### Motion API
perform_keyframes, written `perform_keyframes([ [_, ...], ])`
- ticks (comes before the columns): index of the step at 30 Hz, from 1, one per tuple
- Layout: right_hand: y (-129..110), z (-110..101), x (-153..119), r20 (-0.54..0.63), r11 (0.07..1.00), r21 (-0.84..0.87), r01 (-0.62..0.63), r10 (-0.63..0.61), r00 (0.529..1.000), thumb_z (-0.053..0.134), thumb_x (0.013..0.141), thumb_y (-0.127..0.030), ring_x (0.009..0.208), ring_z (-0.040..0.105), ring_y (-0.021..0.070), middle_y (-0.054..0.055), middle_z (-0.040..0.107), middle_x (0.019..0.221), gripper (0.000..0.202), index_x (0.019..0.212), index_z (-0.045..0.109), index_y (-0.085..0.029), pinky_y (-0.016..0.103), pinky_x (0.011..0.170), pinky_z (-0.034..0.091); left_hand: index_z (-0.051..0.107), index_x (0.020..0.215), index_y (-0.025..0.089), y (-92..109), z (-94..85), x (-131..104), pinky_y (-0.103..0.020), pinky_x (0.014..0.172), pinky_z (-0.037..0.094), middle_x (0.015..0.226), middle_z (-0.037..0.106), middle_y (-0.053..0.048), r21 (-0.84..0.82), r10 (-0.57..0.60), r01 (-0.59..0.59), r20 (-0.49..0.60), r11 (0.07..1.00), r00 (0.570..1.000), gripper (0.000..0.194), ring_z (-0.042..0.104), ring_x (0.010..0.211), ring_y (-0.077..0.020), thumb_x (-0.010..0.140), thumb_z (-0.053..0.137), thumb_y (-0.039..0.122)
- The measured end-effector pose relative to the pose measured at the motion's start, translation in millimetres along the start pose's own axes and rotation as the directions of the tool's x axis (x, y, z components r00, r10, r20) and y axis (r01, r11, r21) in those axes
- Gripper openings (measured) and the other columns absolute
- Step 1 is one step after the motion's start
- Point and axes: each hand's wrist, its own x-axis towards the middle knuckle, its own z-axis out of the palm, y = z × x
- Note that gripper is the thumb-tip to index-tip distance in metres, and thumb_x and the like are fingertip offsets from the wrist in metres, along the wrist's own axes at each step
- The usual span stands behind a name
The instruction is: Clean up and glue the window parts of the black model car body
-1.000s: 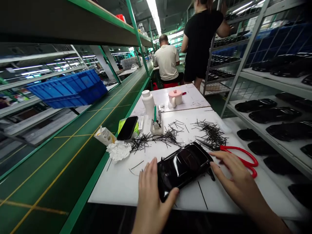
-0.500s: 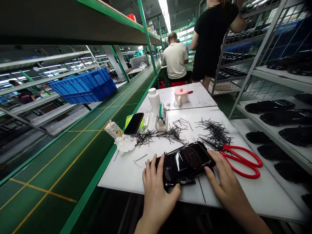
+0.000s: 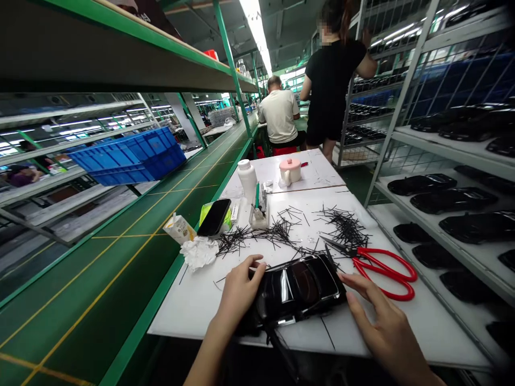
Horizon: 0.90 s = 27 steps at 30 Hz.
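Observation:
A glossy black model car (image 3: 303, 284) sits at the near edge of the white tabletop, its roof facing up. A dark long part (image 3: 281, 346) juts from its near side past the table edge, blurred. My left hand (image 3: 240, 285) is at the car's left end, fingers bent, thumb and index finger apart. At the other end my right hand (image 3: 380, 319) has its fingers apart, fingertips close to the car's corner; contact is hard to tell. Red-handled scissors (image 3: 384, 272) lie beyond my right hand, blades among cut black strips (image 3: 346, 228).
Further back stand a white bottle (image 3: 247, 178), a pink-lidded cup (image 3: 290, 171) and a phone (image 3: 214, 217). Crumpled tissue (image 3: 199, 253) lies at the left. A green conveyor (image 3: 132, 268) runs alongside. Racks of black car bodies (image 3: 432, 199) line the right; two people are ahead.
The car has shifted slightly toward me. My left hand has gone from spread flat on the car to bent fingers at its far left side. The right hand has drawn back a little.

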Motion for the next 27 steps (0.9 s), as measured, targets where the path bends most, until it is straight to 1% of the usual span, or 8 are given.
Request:
perform_keyframes([
  [2,6,-8,10,0.071,0.994,-0.045,0.103,-0.1,0.993,0.044,0.1,-0.025,0.106,0.068,0.0207,0.003,0.072,0.113,0.026,0.122,0.057,-0.026,0.033,0.09,0.056,0.068,0.107,0.024,0,-2.4,7,-0.033,0.08,0.05,0.094,0.075,-0.002,0.025,0.024,-0.024,-0.003,0.999,1.0,0.032,0.07,0.079,-0.0216,0.091,0.047,0.043],
  [5,21,-20,37,0.232,0.946,-0.166,0.279,-0.237,0.943,0.042,0.097,-0.019,0.102,0.069,0.0223,0.006,0.073,0.11,0.03,0.122,0.059,-0.022,0.036,0.086,0.057,0.065,0.108,0.025,0,-4.5,13,-0.032,0.078,0.047,0.097,0.074,0.0,0.073,0.07,-0.068,-0.015,0.995,0.997,0.028,0.067,0.069,-0.0188,0.089,0.049,0.036],
  [10,38,-24,86,0.538,0.828,-0.261,0.497,-0.303,0.787,0.038,0.087,0.0,0.083,0.066,0.0193,0.006,0.068,0.097,0.05,0.124,0.062,-0.025,0.03,0.069,0.053,0.064,0.111,0.026,1,-10.1,18,-0.031,0.073,0.044,0.099,0.075,0.0,0.11,0.124,-0.126,0.024,0.986,0.992,0.03,0.066,0.066,-0.0185,0.088,0.05,0.04],
  [14,40,-16,104,0.593,0.758,-0.28,0.589,-0.346,0.727,0.045,0.088,0.001,0.075,0.06,0.0176,0.003,0.063,0.086,0.033,0.098,0.066,-0.022,0.027,0.064,0.045,0.065,0.109,0.027,0,-14.4,20,-0.031,0.07,0.045,0.099,0.076,0.001,0.097,0.11,-0.114,0.054,0.989,0.993,0.03,0.066,0.065,-0.0185,0.087,0.051,0.041],
  [19,38,-20,106,0.642,0.684,-0.268,0.679,-0.398,0.655,0.044,0.088,0.004,0.076,0.057,0.0187,0.004,0.064,0.088,0.033,0.094,0.064,-0.022,0.029,0.066,0.043,0.065,0.106,0.028,-2,-12.5,26,-0.033,0.076,0.046,0.102,0.076,0.001,0.093,0.094,-0.095,0.019,0.991,0.995,0.027,0.065,0.063,-0.0182,0.083,0.053,0.033],
  [22,39,-25,103,0.656,0.661,-0.268,0.701,-0.407,0.635,0.043,0.089,0.002,0.077,0.057,0.0197,0.004,0.065,0.087,0.032,0.096,0.065,-0.021,0.031,0.068,0.044,0.063,0.106,0.025,-5,-11.7,31,-0.035,0.076,0.047,0.103,0.076,-0.002,0.059,0.041,-0.04,-0.017,0.997,0.999,0.025,0.064,0.059,-0.0185,0.087,0.049,0.033],
  [24,42,-28,101,0.653,0.664,-0.275,0.695,-0.402,0.642,0.043,0.09,0.0,0.08,0.059,0.02,0.005,0.067,0.089,0.032,0.098,0.066,-0.02,0.031,0.071,0.046,0.06,0.111,0.024,-12,-13.4,30,-0.038,0.077,0.049,0.107,0.075,-0.005,0.025,-0.004,0.004,-0.018,1.0,1.0,0.031,0.067,0.062,-0.0205,0.091,0.044,0.04],
  [27,52,-34,107,0.606,0.697,-0.33,0.636,-0.36,0.709,0.041,0.093,-0.003,0.085,0.062,0.0207,0.007,0.068,0.097,0.032,0.101,0.066,-0.02,0.033,0.077,0.048,0.053,0.129,0.023,-34,-19.1,15,-0.044,0.091,0.051,0.128,0.067,-0.011,-0.108,-0.013,0.019,0.064,0.994,0.998,0.049,0.072,0.093,-0.0273,0.093,0.04,0.054],
])
